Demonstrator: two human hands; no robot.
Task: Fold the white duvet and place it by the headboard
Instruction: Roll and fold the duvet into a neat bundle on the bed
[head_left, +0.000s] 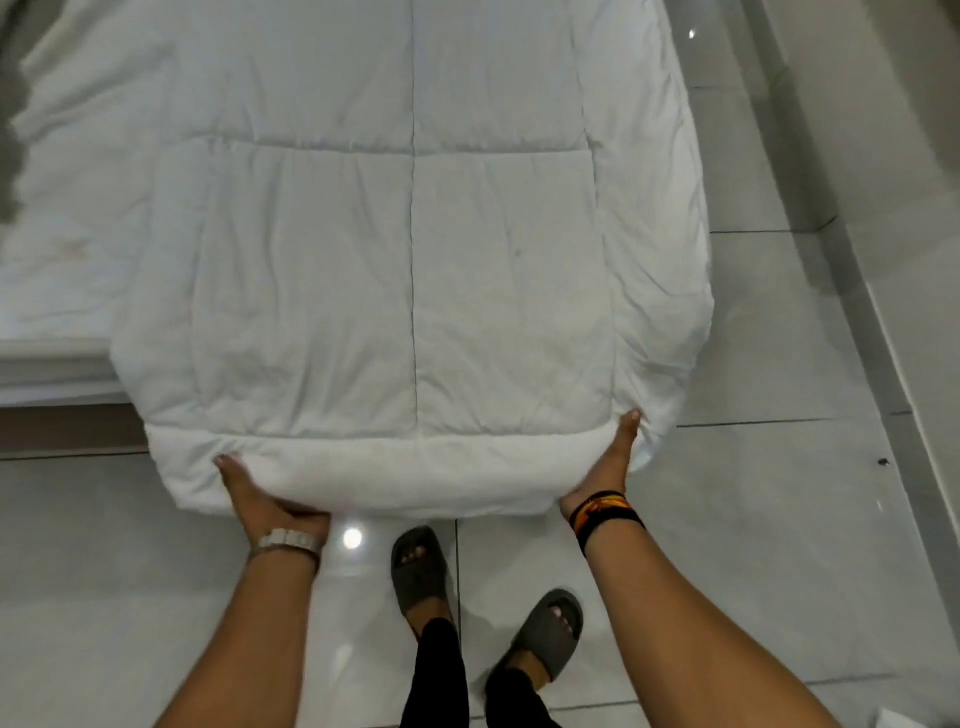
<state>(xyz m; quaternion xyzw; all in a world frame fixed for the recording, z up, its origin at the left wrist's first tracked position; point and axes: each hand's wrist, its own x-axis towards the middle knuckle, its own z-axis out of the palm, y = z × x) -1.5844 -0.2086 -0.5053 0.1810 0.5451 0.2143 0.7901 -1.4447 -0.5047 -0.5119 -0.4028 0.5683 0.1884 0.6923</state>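
Observation:
The white quilted duvet (410, 249) lies lengthwise on the bed, folded into a long strip, and its near end hangs over the foot of the bed above the floor. My left hand (260, 496) grips the near left corner from below, thumb on top. My right hand (613, 467) holds the near right corner the same way, fingers hidden under the fabric. A watch is on my left wrist, dark bands on my right. The headboard is out of view.
The white bed sheet (57, 270) shows to the left of the duvet, with the mattress edge (52, 371) below it. Glossy white floor tiles (753, 509) surround the bed foot. My feet in grey slides (421, 571) stand just behind the duvet end. A wall base runs along the right.

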